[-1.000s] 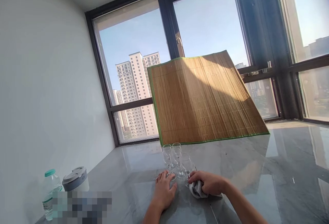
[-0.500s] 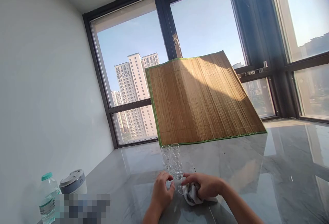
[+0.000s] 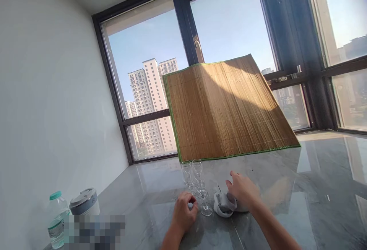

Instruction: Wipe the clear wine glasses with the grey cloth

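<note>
Several small clear stemmed glasses stand close together on the glossy grey surface; a rear left glass (image 3: 186, 168) and a rear right glass (image 3: 197, 168) show their rims. Nearer to me is the round foot of another glass (image 3: 206, 209). My left hand (image 3: 183, 211) rests just left of that foot with fingers curled toward the thumb; whether it grips anything is hidden. A crumpled grey-white cloth (image 3: 225, 205) lies right of the glasses. Above and right of this cloth, my right hand (image 3: 243, 190) has its fingers apart and holds nothing.
A woven bamboo mat (image 3: 226, 108) with green edging leans against the windows behind the glasses. At the lower left stand a water bottle (image 3: 56, 219) with a teal cap and a lidded cup (image 3: 85, 202). A blurred patch covers part of that area.
My right hand has let go of the cloth and moved up and right, its fingers opening. The cloth now lies on the surface. My left hand stays nearly in place.
</note>
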`<state>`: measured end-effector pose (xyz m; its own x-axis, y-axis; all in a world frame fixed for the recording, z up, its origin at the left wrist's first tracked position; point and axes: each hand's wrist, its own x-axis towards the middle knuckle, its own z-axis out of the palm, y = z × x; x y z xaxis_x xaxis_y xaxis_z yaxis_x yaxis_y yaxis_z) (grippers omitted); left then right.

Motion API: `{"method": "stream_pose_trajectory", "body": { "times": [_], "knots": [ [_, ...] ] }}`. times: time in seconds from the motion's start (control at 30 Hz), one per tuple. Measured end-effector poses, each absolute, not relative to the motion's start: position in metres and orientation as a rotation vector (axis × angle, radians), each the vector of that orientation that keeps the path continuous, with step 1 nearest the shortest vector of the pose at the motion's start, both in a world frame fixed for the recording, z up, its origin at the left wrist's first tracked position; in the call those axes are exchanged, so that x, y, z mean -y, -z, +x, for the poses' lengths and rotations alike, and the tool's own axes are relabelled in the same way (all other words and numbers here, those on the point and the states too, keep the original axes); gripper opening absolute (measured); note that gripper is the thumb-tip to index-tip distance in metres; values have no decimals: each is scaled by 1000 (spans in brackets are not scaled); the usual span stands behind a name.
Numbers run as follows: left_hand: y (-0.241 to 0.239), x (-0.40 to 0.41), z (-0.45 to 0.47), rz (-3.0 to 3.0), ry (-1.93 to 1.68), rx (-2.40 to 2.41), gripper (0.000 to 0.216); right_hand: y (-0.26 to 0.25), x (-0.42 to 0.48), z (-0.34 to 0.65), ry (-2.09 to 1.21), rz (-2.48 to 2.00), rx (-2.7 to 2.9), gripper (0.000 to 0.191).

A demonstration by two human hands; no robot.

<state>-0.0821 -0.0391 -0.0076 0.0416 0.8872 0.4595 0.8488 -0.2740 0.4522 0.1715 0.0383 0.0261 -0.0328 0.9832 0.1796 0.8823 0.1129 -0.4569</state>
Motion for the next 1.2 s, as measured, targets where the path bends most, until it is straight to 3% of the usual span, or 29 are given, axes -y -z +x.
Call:
{"method": "stream_pose_trajectory", "body": {
  "times": [0.13,0.2,0.4,0.63,0.9,1.07,1.2],
  "knots": [
    [9,37,-83,2246,-1050,-1843,18,-23,-20,155,-326,-1828,2063,77],
    [10,37,-83,2248,-1048,-1851,18,-20,-12,147,-332,-1773,2186,85],
    [12,37,-84,2242,-1043,-1867,19,-4,-19,142,-302,-1586,2342,63],
    [8,42,-81,2223,-1016,-1899,21,17,-67,169,-338,-1290,2239,82],
    [9,43,-77,2188,-1119,-1826,12,24,-72,178,3,-1885,1904,81],
    [17,38,-73,1993,-1268,-1764,33,36,-82,180,-13,-1760,1890,69],
    [23,38,-72,1913,-1323,-1731,48,46,-95,173,77,-1530,1800,77]
  ]
}}
